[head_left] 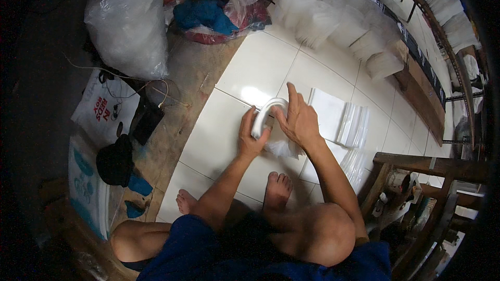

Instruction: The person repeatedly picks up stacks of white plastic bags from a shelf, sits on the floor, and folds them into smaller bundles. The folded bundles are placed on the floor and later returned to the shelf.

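Observation:
A white, glossy strip bent into an arch (267,108), possibly folded plastic, is between my two hands above the tiled floor. My left hand (252,136) is closed on its left end, thumb inside the curve and fingers outside. At the other end, my right hand (302,119) touches the strip near the thumb, its fingers stretched out and pointing away from me. Crumpled clear plastic (284,149) shows below the arch; whether it joins the strip I cannot tell. Right of my right hand lie flat stacks of white plastic sheets (328,112), with clear pleated edges (354,125).
Bundles of translucent plastic (333,21) line the far side beside a long brown box (424,99). A large clear sack (127,21) stands far left. Nearer left are a black cap (114,161) and a cord (156,80). A wooden rack (411,164) stands close on the right.

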`<action>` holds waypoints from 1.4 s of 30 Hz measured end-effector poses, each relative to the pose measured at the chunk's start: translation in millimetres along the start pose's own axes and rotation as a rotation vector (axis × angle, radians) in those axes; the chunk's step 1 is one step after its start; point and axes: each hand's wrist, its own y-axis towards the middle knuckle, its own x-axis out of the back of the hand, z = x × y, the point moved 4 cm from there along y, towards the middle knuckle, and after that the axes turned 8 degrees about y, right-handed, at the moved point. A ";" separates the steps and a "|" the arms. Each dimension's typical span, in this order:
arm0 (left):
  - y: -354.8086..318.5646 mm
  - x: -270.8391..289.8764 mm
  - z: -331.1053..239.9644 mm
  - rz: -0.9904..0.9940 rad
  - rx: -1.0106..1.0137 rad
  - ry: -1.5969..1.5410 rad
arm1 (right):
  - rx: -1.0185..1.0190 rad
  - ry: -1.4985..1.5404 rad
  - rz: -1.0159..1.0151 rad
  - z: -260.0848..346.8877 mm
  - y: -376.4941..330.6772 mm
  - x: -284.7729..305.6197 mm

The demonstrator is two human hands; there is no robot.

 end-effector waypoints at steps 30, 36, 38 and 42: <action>-2.8 -12.2 42.3 0.033 0.238 -0.074 | 0.414 -0.137 0.121 63.6 48.7 -49.6; -9.1 -19.6 72.3 0.002 0.355 -0.492 | 0.434 -0.138 0.151 66.2 51.0 -50.0; -13.2 -21.6 70.3 -0.007 0.363 -0.553 | 0.465 -0.028 0.020 73.3 50.7 -30.0; 5.0 -10.2 46.4 -0.008 0.182 -0.263 | 0.337 -0.155 0.251 53.9 57.5 -40.7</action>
